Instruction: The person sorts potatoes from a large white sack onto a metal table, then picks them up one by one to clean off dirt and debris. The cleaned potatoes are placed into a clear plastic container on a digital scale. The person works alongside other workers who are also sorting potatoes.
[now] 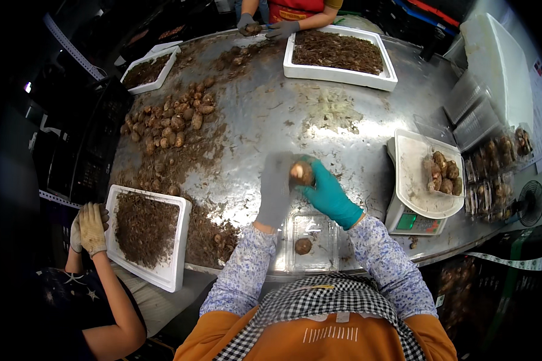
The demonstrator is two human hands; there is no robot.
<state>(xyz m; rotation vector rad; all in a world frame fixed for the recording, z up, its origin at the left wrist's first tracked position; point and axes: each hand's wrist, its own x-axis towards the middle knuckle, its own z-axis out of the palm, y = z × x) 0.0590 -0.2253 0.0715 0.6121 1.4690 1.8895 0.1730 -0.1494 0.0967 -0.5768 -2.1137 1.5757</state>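
Note:
Over the near middle of the metal table, my right hand (332,195), in a teal glove, is closed around a brown taro (302,172) with a pale cut-looking patch. My left hand (276,186) wears a grey glove and is right beside the taro; motion smears its fingers, so its grip is unclear. Below both hands lies an open clear plastic box (326,234) with a single taro (303,246) in it. To the right, a clear box of several taros (444,174) rests on the white pan of a scale (402,221).
Heaped taros (173,120) and loose brown debris cover the table's left. White foam trays of debris stand near left (177,246), far left (168,63) and far right (343,78). Filled clear boxes (488,162) are stacked at right. Co-workers' gloved hands (92,231) appear left and across.

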